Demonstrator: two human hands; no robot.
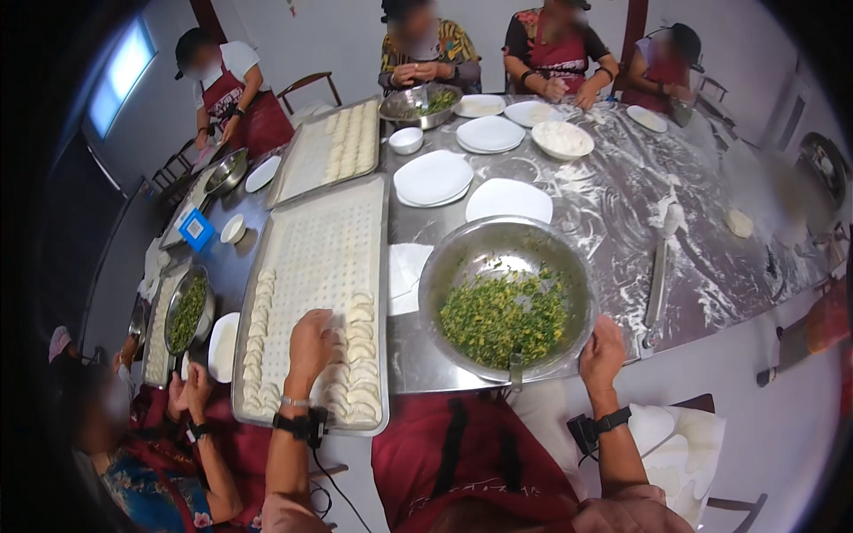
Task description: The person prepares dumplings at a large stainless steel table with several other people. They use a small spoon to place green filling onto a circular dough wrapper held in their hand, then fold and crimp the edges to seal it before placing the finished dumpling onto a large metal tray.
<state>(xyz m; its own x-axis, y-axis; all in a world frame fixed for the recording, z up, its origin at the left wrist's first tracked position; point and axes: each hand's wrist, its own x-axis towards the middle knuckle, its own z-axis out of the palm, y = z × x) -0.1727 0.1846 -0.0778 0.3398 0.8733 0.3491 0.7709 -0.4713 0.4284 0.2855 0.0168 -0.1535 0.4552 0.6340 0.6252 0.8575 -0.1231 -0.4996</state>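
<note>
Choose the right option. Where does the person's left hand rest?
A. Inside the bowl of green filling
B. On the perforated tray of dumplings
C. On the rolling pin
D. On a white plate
B: the left hand lies on the perforated tray, among the dumplings.

Green chopped filling in silver bowl; pale dumplings on perforated grey tray; white plates.

Daylight came in from a bright, blown-out window at upper left. Glare shone off the steel table and the bowl's rim. Shadows stayed soft. Fisheye bending curved the edges, corners went black, and distant faces were blurred.
</note>
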